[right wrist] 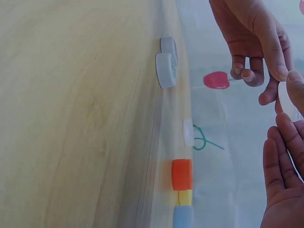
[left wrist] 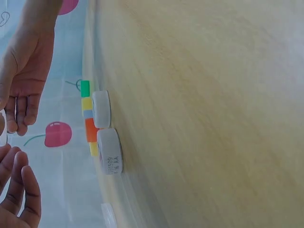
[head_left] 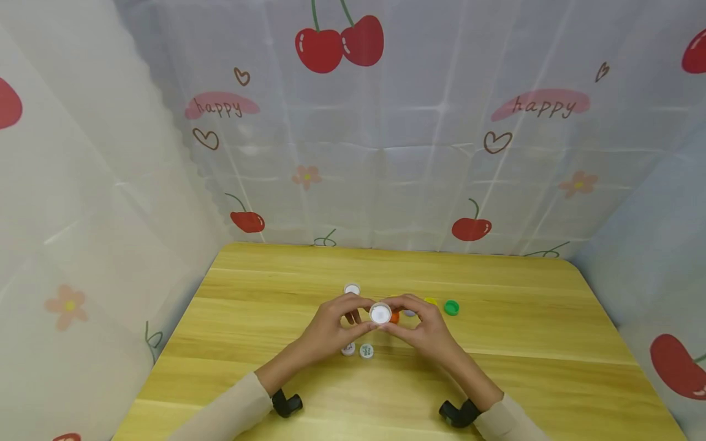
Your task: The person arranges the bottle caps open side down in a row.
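Above the table, a round white bottle cap is held level with its hollow side facing up. My left hand pinches its left side between thumb and index finger. From the opposite side, my right hand grips it the same way. Below the hands lie two white caps, one partly covered by the left hand and the other with dark green writing on top. An orange cap shows partly behind the held one.
Farther back stands another white cap. A green cap, a yellow cap and a pale bluish cap sit behind my right hand, the last two partly hidden. Cherry-printed curtains enclose the wooden table.
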Available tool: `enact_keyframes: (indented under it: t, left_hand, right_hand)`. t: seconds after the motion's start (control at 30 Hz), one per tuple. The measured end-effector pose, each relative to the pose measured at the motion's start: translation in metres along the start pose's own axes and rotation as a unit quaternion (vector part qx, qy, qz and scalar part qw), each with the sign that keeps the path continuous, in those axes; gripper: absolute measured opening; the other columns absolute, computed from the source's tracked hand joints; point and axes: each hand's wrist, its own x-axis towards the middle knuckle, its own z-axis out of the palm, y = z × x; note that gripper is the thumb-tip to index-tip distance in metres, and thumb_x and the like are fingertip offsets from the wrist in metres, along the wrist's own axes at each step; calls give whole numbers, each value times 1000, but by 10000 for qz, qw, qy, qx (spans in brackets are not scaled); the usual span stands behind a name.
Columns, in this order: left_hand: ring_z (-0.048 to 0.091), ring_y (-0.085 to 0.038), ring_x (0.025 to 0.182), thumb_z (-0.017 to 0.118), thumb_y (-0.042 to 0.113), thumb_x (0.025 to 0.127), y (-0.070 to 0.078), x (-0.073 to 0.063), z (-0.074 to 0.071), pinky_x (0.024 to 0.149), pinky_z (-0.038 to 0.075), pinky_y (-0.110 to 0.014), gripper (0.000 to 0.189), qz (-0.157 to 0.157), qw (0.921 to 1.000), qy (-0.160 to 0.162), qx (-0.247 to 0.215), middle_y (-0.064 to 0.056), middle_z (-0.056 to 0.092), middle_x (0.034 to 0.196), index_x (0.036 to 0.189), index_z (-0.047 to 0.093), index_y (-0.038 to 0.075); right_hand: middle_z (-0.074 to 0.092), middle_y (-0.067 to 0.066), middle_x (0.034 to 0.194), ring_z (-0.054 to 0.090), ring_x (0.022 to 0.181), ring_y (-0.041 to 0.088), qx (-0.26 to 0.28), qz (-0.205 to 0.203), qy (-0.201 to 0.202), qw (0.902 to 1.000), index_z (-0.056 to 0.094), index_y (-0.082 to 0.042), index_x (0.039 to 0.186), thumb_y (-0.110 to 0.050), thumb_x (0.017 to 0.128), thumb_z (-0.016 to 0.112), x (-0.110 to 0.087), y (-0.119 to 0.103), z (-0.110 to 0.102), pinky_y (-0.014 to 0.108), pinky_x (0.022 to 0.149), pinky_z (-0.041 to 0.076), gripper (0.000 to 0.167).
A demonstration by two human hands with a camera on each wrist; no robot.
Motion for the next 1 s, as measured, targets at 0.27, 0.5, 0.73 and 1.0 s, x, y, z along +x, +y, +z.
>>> enact_keyframes:
  t: [0.27,0.5,0.73,1.0]
  left_hand:
    - [67,-2,86,80,34,99,-1,-2,-1,76,62,-23,34,-52,9990,6,-433,8,74,114,132,74,29]
    - [72,-29,92,70,24,107,0,-1,-7,80,64,-33,20,-1066,9662,-412,-2311,-5,77,105,121,78,13]
    - [72,-12,82,67,14,107,-1,2,-9,77,63,-25,25,-1581,9289,-793,-3254,7,75,91,116,74,-9]
    - [72,-24,89,68,14,106,1,4,-10,79,63,-27,24,-1571,9335,-858,-3106,-2,76,96,115,75,-7]
  right_hand:
    - [79,-5,117,71,108,10,120,-105,-3,9999,78,-24,125,-16,89,90,1,-1,0,40,95,59,39]
    - [80,-1,116,72,106,12,369,-220,92,9990,78,-21,125,-9,87,91,0,-3,0,29,95,56,42]
    - [79,-1,110,68,101,12,302,-307,51,9991,79,-20,125,-9,85,92,-1,-2,0,29,92,54,44]
    - [76,-4,102,62,97,7,220,-235,19,9995,79,-21,126,-13,86,92,-3,-1,0,27,89,51,43]
